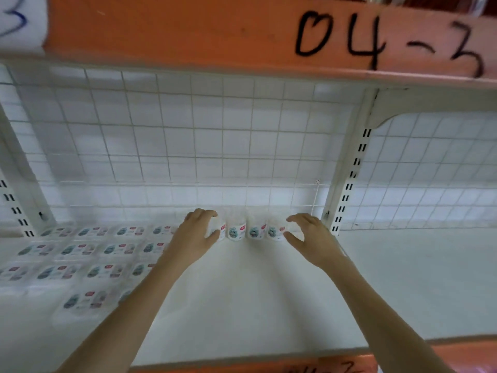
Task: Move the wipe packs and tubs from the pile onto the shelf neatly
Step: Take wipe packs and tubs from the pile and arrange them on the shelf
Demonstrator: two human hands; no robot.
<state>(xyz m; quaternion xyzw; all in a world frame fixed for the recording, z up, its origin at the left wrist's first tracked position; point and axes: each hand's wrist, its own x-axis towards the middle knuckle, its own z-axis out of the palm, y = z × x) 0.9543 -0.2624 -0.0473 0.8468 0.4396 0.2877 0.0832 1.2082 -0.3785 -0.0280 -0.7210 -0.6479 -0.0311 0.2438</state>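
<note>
Several white wipe tubs (246, 230) stand in a row at the back of the white shelf (242, 305), against the wire grid. My left hand (195, 236) curls around the leftmost tub (219, 230), thumb in front and fingers over its top. My right hand (309, 239) hovers at the right end of the row, fingers spread and bent, beside the rightmost tub (275, 230); I cannot tell whether it touches. Flat wipe packs (78, 265) lie in neat rows over the shelf's left part.
A white slotted upright (347, 179) rises just right of my right hand, another upright (18, 200) at far left. An orange shelf edge (242, 36) marked "04-3" hangs overhead. Bare shelf surface spreads in front of the tubs and to the right.
</note>
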